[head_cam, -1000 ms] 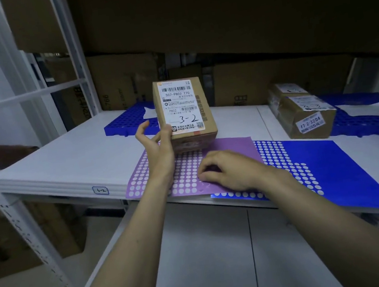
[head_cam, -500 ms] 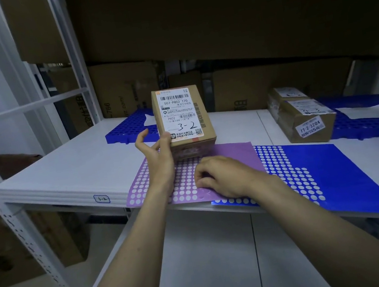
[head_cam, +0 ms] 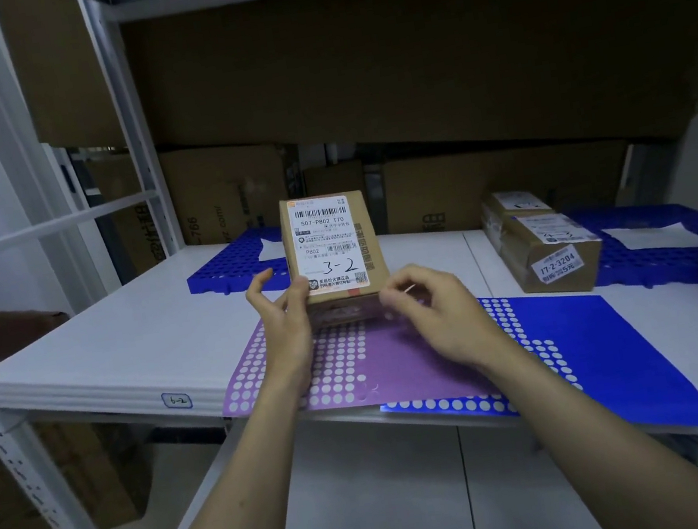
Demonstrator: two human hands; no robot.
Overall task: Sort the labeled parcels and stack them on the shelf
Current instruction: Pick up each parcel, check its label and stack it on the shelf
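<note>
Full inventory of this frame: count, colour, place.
held parcel: 1, brown, label marked 3-2, tilted up over the purple sheet
second parcel: 1, brown, taped, right on the shelf
purple sticker sheet: 1, white dots, front edge of the shelf
blue sticker sheet: 1, partly under the purple one
blue grid trays: 2, back left and back right
large cartons: several, brown, behind the shelf
shelf: white, tag 6-2
left hand: grips held parcel
right hand: pinches something small beside held parcel
</note>
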